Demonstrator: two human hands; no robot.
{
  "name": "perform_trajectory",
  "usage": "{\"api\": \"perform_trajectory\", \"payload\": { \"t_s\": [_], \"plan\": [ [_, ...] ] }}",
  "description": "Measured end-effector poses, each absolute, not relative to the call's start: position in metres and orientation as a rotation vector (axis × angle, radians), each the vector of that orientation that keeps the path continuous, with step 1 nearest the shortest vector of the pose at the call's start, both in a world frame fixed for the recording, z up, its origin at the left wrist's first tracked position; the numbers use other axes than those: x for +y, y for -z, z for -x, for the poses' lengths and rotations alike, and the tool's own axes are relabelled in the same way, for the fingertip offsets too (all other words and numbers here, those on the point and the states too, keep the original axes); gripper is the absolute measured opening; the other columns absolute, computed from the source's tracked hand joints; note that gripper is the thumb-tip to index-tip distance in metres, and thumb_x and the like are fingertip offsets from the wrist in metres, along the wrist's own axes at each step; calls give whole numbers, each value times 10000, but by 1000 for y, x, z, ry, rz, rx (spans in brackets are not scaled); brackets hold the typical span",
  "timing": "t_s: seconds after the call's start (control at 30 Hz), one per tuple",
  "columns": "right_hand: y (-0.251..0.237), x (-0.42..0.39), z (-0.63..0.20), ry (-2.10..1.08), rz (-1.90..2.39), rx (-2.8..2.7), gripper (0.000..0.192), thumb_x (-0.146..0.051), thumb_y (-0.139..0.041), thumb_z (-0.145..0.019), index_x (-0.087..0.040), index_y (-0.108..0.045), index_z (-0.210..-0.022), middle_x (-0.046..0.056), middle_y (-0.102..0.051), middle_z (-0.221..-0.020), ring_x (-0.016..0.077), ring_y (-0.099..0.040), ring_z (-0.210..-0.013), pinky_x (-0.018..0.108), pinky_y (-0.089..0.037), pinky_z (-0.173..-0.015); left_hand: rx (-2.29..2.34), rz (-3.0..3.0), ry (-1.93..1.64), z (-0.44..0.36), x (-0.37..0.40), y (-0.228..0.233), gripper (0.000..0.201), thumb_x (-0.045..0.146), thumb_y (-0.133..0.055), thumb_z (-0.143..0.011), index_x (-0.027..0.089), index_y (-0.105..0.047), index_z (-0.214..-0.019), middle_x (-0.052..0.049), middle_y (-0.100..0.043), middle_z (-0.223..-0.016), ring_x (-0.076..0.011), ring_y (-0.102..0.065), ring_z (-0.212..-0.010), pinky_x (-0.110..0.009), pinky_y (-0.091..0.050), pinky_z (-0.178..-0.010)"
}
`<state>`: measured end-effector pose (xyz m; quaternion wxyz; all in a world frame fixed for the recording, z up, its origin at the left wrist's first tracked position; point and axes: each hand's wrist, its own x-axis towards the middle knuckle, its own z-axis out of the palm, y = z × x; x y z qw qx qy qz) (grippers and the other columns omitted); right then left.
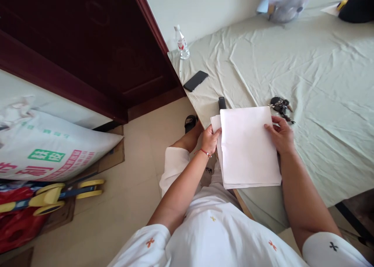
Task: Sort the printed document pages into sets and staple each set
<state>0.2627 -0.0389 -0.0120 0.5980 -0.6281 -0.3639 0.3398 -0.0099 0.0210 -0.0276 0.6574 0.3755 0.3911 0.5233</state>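
A pale green cloth (306, 76), heavily creased, was spread over the table in the right half of the frame. A clear water bottle (181, 43) was stood upright at the table's far left corner, and a dark phone (195, 81) was laid flat just below it. A bunch of keys (281, 106) was seen near the centre, and a small black object (222, 102) to its left. A dark wooden door (87, 45) filled the upper left. A printed white sack (49, 150) was propped at the left edge, with a yellow-wheeled toy (52, 195) below it on the tiled floor (122, 216).
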Motion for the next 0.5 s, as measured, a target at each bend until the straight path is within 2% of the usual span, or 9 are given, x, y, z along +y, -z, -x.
{"api": "perform_trajectory", "payload": {
  "t_s": [0.1, 0.27, 0.4, 0.5],
  "plan": [
    [14, -39, -264, -799, 1441, -909, 494, -439, -901, -684, -271, -744, -1120, -3, -753, -894, 146, -650, -698, 267, -517, -582, 888, -847, -1192, 10, 21, 29, 516, 475, -939, -642, 185, -738, -1019, -58, -813, -970, -248, -743, -939, -388, -576, -904],
    [24, -41, -271, -803, 1495, -986, 287, -452, -851, -770, -249, -777, -959, -14, -702, -772, 158, -591, -664, 293, -480, -586, 895, -834, -1211, 10, 20, 29, 517, 492, -936, -643, 188, -740, -1013, -49, -812, -984, -237, -740, -916, -384, -574, -907],
    [31, -40, -274, -706, 1507, -996, 180, -422, -819, -794, -260, -747, -824, -49, -594, -674, 140, -514, -632, 283, -427, -581, 846, -834, -1259, 10, 19, 26, 472, 544, -877, -709, 194, -761, -1004, -59, -812, -1040, -262, -740, -1035, -404, -550, -1011],
    [31, -39, -275, -592, 1518, -1053, 176, -396, -816, -789, -254, -722, -746, -47, -595, -711, 135, -515, -679, 276, -431, -627, 843, -795, -1282, 10, 17, 23, 425, 533, -856, -718, 202, -772, -971, -58, -814, -1026, -281, -732, -1104, -410, -531, -1059]
  ]
}}
